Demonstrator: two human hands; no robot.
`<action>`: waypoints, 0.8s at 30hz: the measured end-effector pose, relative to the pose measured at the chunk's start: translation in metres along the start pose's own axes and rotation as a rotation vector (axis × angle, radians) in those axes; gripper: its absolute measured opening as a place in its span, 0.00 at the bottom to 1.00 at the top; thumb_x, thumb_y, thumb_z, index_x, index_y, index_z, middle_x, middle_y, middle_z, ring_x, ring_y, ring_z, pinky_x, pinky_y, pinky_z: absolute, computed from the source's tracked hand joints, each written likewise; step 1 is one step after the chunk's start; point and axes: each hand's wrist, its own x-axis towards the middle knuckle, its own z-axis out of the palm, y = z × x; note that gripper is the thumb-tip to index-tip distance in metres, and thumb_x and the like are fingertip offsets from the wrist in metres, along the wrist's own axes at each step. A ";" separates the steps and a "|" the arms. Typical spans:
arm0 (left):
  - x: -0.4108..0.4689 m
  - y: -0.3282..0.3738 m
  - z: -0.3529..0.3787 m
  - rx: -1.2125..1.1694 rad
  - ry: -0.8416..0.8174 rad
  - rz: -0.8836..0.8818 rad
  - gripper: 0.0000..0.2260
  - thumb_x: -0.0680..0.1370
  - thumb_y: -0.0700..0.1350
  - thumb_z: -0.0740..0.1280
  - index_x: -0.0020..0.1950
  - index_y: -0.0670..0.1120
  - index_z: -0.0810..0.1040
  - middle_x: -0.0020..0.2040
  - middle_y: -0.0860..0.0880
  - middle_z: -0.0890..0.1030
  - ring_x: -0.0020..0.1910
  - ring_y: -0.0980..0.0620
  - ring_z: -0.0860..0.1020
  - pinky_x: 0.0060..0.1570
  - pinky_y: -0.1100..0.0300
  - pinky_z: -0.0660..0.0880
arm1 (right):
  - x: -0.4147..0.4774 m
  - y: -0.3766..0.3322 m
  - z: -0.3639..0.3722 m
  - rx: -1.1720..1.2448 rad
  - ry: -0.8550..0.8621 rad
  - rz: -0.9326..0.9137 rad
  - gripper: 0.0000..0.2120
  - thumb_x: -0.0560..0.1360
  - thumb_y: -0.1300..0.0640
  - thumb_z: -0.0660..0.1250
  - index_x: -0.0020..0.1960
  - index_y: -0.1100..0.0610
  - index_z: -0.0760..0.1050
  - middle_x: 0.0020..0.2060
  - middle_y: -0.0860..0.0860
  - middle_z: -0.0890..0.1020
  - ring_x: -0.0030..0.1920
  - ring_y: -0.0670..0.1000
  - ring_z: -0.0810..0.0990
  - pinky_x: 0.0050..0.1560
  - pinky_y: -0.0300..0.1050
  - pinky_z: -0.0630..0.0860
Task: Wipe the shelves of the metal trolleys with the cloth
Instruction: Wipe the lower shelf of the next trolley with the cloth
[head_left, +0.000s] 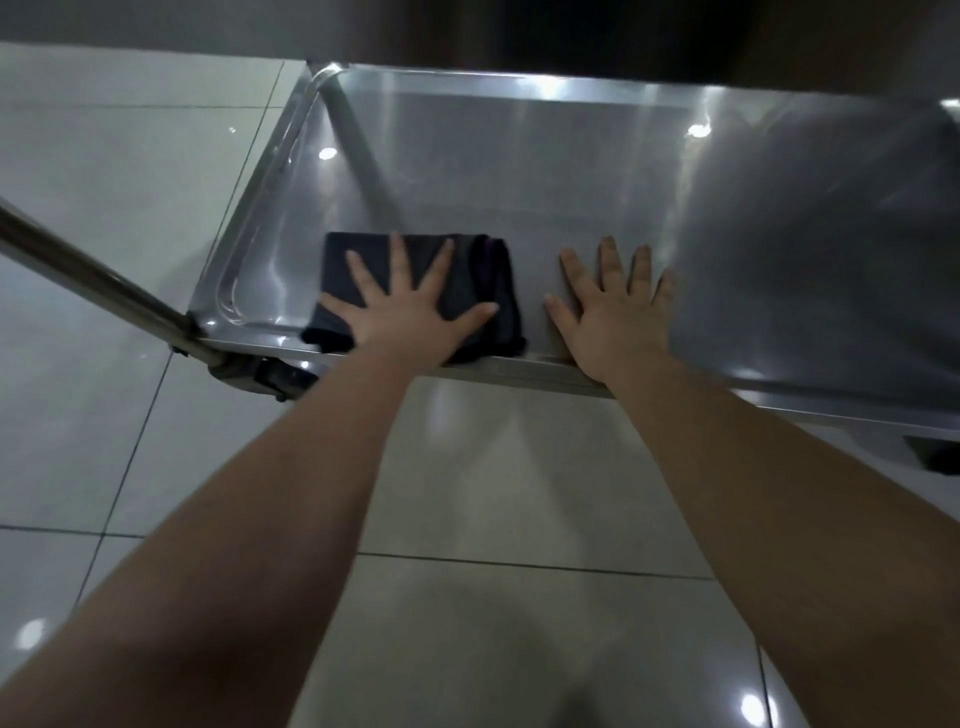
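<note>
Your steel trolley shelf (519, 171) sits low over the tiled floor (130, 171). A dark folded cloth (498, 280) lies near its front rim, left of centre. Your left hand (410, 312) is flat on the cloth, and your right hand (613, 317) is flat on bare metal just beside it.

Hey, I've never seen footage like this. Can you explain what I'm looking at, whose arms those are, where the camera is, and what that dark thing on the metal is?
There is no machine here. These are a person's two bare arms, filmed by one wide-angle camera worn on their head and looking down, which is why the arms reach in from the bottom. The metal surface is a trolley shelf above a tiled floor. The left hand presses flat, fingers spread, on a dark cloth near the shelf's front edge. The right hand lies flat on bare metal beside the cloth. Neither hand grips anything.
</note>
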 end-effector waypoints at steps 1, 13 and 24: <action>-0.004 0.013 0.004 -0.003 -0.005 0.023 0.41 0.67 0.82 0.44 0.75 0.70 0.34 0.79 0.52 0.31 0.76 0.32 0.32 0.64 0.20 0.40 | -0.001 0.002 0.000 0.003 -0.001 -0.001 0.31 0.79 0.32 0.39 0.79 0.38 0.38 0.80 0.51 0.41 0.78 0.63 0.38 0.75 0.67 0.38; 0.003 -0.064 -0.007 -0.035 -0.009 0.039 0.43 0.63 0.84 0.48 0.74 0.73 0.38 0.80 0.58 0.35 0.78 0.39 0.34 0.67 0.23 0.41 | -0.002 -0.004 -0.011 -0.048 -0.019 0.009 0.31 0.79 0.32 0.41 0.79 0.37 0.39 0.80 0.50 0.42 0.78 0.64 0.36 0.74 0.68 0.36; 0.005 -0.070 0.001 -0.047 0.061 0.100 0.41 0.66 0.83 0.46 0.76 0.71 0.40 0.81 0.56 0.37 0.78 0.38 0.33 0.65 0.21 0.39 | 0.006 -0.097 0.000 0.234 0.054 -0.152 0.27 0.83 0.39 0.40 0.80 0.42 0.41 0.80 0.47 0.51 0.80 0.57 0.44 0.77 0.60 0.41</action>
